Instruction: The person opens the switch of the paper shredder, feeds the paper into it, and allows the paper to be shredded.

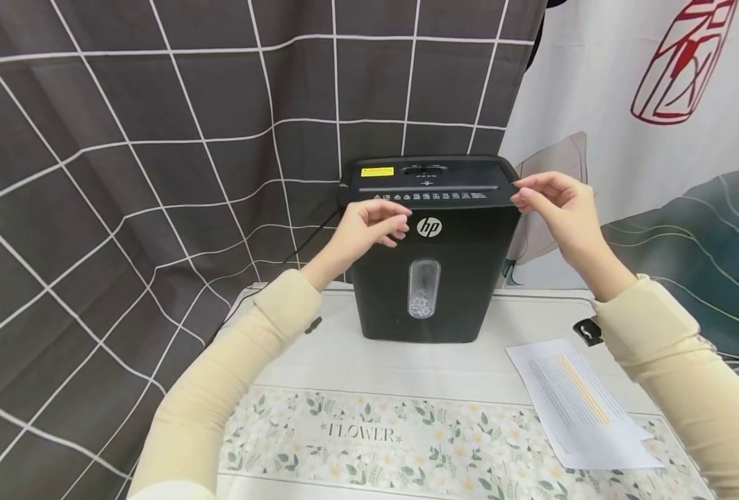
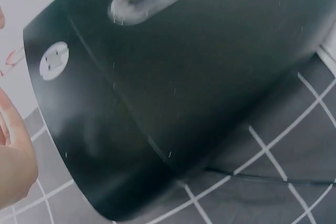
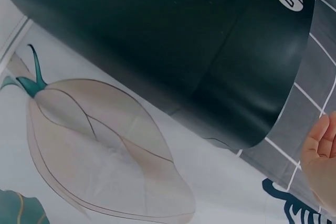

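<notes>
A black paper shredder (image 1: 388, 278) with an hp logo stands upright at the table's back. Its small front window (image 1: 424, 288) shows white paper shreds inside. My left hand (image 1: 372, 226) hovers before the shredder's upper front, left of the logo, fingers loosely bent and holding nothing. Near the top right corner is my right hand (image 1: 560, 201), thumb and fingertips close together with nothing visible between them. Each wrist view shows only part of its hand at the edge, apart from the shredder. Printed sheets (image 1: 569, 396) lie on the table's right side, one with an orange highlighted strip.
A dark grid curtain (image 1: 176, 125) hangs behind and left, with a white patterned cloth (image 1: 594, 83) at right. The shredder's black cord (image 1: 238, 305) runs off leftward. A small black clip (image 1: 588, 332) sits by the right sleeve. The table bears a floral mat (image 1: 357, 458).
</notes>
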The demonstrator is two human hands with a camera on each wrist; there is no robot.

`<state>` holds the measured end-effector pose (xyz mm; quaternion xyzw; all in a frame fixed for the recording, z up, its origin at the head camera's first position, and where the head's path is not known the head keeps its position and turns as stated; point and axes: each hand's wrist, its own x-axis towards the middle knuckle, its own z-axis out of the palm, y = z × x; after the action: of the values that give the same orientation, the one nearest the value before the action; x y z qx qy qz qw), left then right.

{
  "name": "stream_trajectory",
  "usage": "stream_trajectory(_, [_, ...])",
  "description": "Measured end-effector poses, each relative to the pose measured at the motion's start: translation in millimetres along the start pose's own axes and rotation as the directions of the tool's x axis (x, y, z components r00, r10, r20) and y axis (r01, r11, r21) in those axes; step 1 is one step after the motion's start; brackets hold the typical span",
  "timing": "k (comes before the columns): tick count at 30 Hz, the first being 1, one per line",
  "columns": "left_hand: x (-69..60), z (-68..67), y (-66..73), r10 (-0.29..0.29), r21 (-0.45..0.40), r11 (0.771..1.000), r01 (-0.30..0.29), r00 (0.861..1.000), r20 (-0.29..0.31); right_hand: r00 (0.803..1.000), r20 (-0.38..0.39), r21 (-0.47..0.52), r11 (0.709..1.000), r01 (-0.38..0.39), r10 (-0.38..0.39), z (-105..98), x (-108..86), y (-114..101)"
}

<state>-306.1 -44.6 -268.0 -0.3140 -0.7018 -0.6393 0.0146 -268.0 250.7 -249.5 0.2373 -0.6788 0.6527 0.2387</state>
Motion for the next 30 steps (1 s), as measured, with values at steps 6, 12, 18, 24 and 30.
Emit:
stream_trajectory(6, [-19.1,8.1,-11.9,-0.004,0.016,1.000,0.004,1.000,0.022,1.000,-0.012,0.013,1.000,-0.025,0.025,-4.9,-19.1,7.0])
stream_trajectory(12, [-30.7,9.5,-16.7,0.005,0.025,1.000,-0.005,1.000,0.018,0.999,-0.041,0.027,0.999,-0.024,0.025,-13.4,-34.8,15.2])
stream_trajectory(18, [-38.6,14.3,-27.0,0.013,0.013,1.000,-0.013,1.000,0.003,0.997,-0.079,0.079,0.997,-0.007,0.014,-26.8,-53.4,23.8])
stream_trajectory(24, [-48.9,28.6,-37.1,0.016,-0.002,1.000,-0.016,1.000,0.006,0.990,-0.140,0.178,0.984,0.002,0.024,-38.2,-75.3,34.8])
stream_trajectory(30, [-58.6,42.1,-47.1,0.021,-0.026,0.999,-0.021,1.000,-0.009,0.984,-0.177,0.177,0.984,0.008,0.024,-48.0,-96.2,48.2])
